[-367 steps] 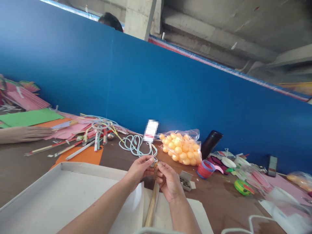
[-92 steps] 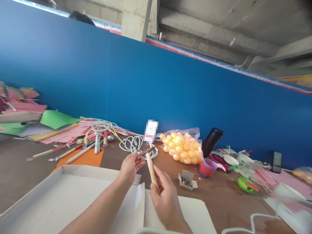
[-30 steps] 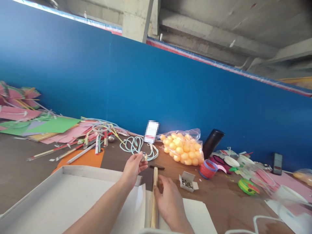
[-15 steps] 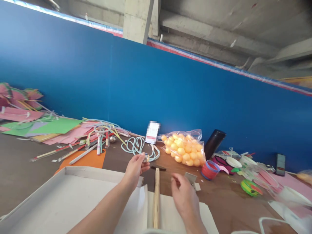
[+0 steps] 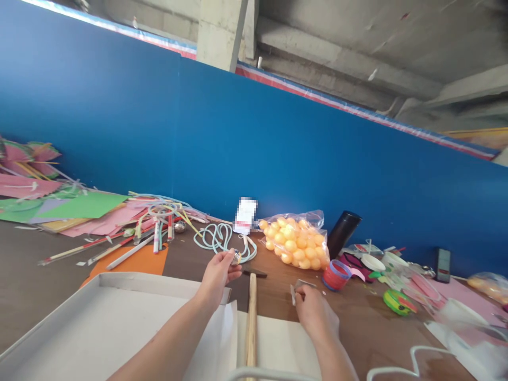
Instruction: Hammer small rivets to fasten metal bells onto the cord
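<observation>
A shiny silver ball (image 5: 236, 257) is pinched in the fingertips of my left hand (image 5: 217, 275), raised above the table. The fingers of my right hand (image 5: 316, 312) are closed on a small grey-white box (image 5: 292, 294), and most of it is hidden behind them. Between my hands lies a wooden stick (image 5: 251, 323), pointing away from me with its far end by a dark flat strip (image 5: 257, 273). Beneath my left forearm is a shallow white box lid (image 5: 130, 312).
Behind my hands are a clear bag of orange balls (image 5: 293, 243), pale blue tubing (image 5: 216, 236) and a black bottle (image 5: 344, 233). A red-and-blue tub (image 5: 336, 275) stands right of my right hand. Paper sheets and sticks cover the left; a blue wall (image 5: 278, 143) closes the back.
My right hand has moved slightly right and closed on the small box, whose white flap now shows on the hand's left. My left hand still holds the silver ball. The view has shifted slightly.
</observation>
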{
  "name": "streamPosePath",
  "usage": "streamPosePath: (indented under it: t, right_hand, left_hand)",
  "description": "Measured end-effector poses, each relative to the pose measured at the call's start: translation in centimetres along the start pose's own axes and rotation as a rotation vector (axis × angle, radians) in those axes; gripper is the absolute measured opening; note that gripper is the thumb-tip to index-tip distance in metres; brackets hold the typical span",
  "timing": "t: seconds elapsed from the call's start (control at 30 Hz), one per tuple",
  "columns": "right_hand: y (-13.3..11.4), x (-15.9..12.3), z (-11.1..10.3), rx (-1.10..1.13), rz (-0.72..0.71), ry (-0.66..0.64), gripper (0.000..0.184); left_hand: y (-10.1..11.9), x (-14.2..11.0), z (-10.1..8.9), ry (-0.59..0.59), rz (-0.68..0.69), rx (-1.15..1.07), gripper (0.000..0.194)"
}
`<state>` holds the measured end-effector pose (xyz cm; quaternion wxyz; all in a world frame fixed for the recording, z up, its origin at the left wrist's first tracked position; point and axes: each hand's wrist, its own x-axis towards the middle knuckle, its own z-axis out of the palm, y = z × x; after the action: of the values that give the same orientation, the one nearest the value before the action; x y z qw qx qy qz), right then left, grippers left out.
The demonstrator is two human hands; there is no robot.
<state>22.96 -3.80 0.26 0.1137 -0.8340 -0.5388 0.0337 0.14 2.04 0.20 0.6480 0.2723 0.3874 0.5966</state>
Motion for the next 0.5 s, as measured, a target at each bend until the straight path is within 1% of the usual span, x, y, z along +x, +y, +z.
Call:
streamPosePath:
  t: [0.17, 0.27, 0.5]
  right_hand:
    - [0.1, 0.9, -0.9, -0.043, -0.065, -0.053, 0.020]
    - [0.1, 1.4, -0.9, -0.059, -0.086, -0.071, 0.015]
    - [0.5, 1.1, 0.2, -0.052, -0.027, -0.052, 0.024]
  left_hand:
    - [-0.3, 0.3, -0.1, -0.017, 0.006, -0.004, 0.026]
    - [-0.3, 0.3, -0.1, -0.005, 0.007, 0.001, 0.027]
    - [-0.1, 0.1, 0.1, -0.019, 0.002, 0.046, 0.026]
